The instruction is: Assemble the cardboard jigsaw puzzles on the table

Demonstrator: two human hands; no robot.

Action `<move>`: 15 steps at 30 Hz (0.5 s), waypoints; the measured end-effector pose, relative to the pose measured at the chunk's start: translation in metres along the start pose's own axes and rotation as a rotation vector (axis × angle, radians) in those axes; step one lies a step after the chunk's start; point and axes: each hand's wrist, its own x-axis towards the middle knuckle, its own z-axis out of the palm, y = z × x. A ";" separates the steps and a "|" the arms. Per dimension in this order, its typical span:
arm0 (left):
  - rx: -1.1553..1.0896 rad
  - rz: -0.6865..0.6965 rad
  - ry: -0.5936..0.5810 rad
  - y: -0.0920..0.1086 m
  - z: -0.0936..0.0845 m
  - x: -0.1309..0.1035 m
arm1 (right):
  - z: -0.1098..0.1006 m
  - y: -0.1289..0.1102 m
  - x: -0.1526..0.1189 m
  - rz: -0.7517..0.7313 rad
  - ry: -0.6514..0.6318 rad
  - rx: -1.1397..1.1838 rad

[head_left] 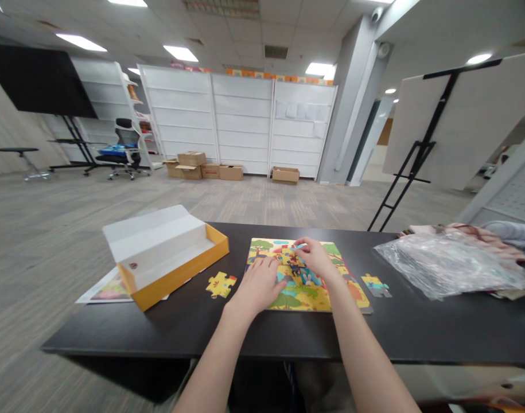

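A colourful jigsaw puzzle (pixel 300 289) with animals, trees and grass lies flat on the black table. My left hand (pixel 260 281) rests on its left side, palm down, with the fingers stretched out and the thumb apart. Over the upper middle, my right hand (pixel 314 257) has thumb and fingers pinched at a small puzzle piece (pixel 290 256), partly covered by the fingertips. One loose yellow puzzle piece (pixel 220 285) lies left of the puzzle. To the right lies another loose section (pixel 375 285), yellow and blue with a grey part.
An open yellow box (pixel 180 269) with a white inside stands at the left, partly over a printed sheet (pixel 109 288). Clear plastic bags (pixel 449 261) and folded cloth (pixel 481 241) lie at the right. The table's (pixel 159 335) front edge is close to my body.
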 end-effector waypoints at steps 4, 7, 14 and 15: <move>0.027 -0.003 0.005 0.004 0.002 0.000 | 0.003 0.003 0.001 -0.035 0.016 -0.132; 0.039 0.000 -0.002 0.009 0.003 0.001 | 0.005 0.006 0.002 -0.066 0.028 -0.259; 0.067 0.042 -0.025 0.010 0.016 0.004 | 0.009 0.011 -0.004 -0.092 0.023 -0.387; 0.068 0.046 -0.023 0.010 0.017 0.004 | 0.008 0.011 -0.005 -0.111 0.016 -0.399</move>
